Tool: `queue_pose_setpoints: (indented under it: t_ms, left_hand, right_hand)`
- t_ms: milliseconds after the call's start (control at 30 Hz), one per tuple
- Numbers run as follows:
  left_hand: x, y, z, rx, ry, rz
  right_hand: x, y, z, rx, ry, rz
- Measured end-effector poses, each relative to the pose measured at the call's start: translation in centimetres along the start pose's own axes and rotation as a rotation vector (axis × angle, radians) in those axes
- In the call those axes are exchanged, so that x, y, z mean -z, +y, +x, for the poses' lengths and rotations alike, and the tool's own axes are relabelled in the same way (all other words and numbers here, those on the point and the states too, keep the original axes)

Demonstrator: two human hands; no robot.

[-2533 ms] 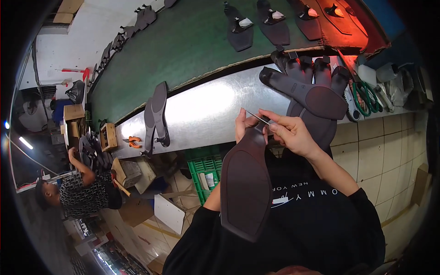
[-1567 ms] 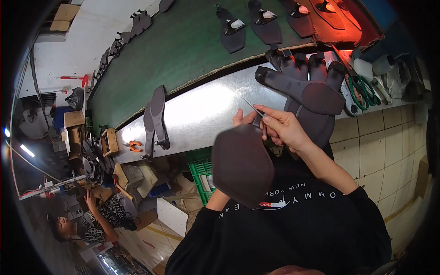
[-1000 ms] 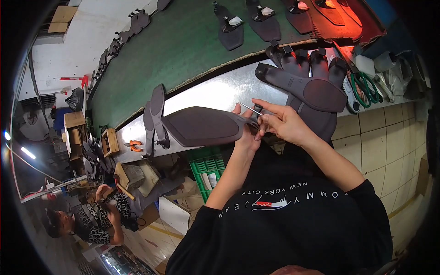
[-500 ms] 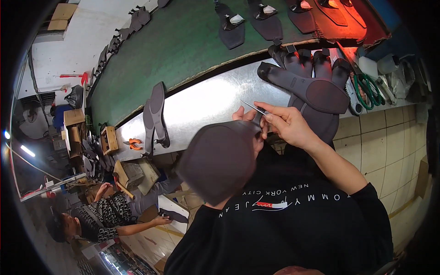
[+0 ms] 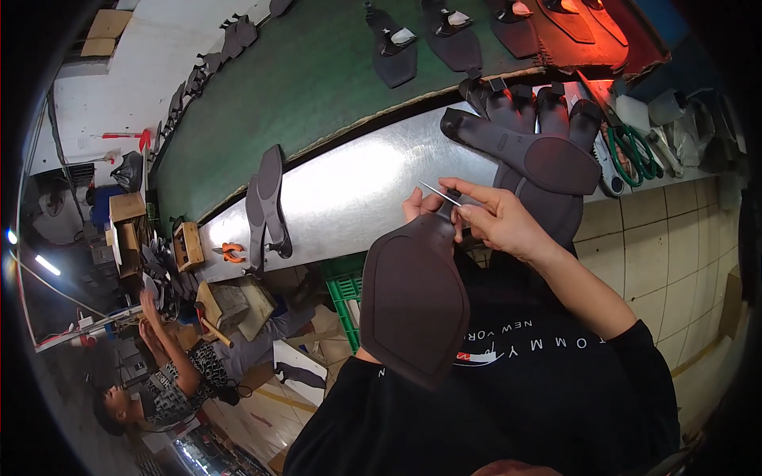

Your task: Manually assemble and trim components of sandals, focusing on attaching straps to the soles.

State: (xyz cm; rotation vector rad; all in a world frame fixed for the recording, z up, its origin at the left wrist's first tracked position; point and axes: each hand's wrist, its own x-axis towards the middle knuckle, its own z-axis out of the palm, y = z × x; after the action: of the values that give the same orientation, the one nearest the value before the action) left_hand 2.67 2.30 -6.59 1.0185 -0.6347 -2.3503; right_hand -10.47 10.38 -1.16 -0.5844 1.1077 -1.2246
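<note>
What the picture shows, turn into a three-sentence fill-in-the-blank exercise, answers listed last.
The left hand holds a dark shoe sole; the ____ hand holds a thin pointed tool.
The scissors right of the stacked soles have ____ handles.
The pliers on the metal bench have ____ handles.
Missing words: right; green; orange.

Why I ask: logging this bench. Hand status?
Left hand gripping dark brown angular shoe sole. Right hand holding slim pointed silver metal tool. Dark heeled soles piled nearby.
</note>
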Motion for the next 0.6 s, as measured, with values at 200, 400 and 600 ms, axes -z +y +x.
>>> queue_pose_setpoints:
  t_ms: [200,400,600]
  left_hand:
    - [-0.74,0.44,-0.67,0.086,0.108,0.004]
    - [-0.20,0.75,-0.96,0.089,-0.039,0.069]
    - [-0.19,-0.02,-0.53,0.060,0.021,0.009]
  right_hand:
    - [0.41,0.50,0.20,0.024,-0.003,0.014]
    - [0.42,0.41,0.57,0.001,-0.023,0.112]
    - [0.67,0.09,0.57,-0.054,-0.026,0.126]
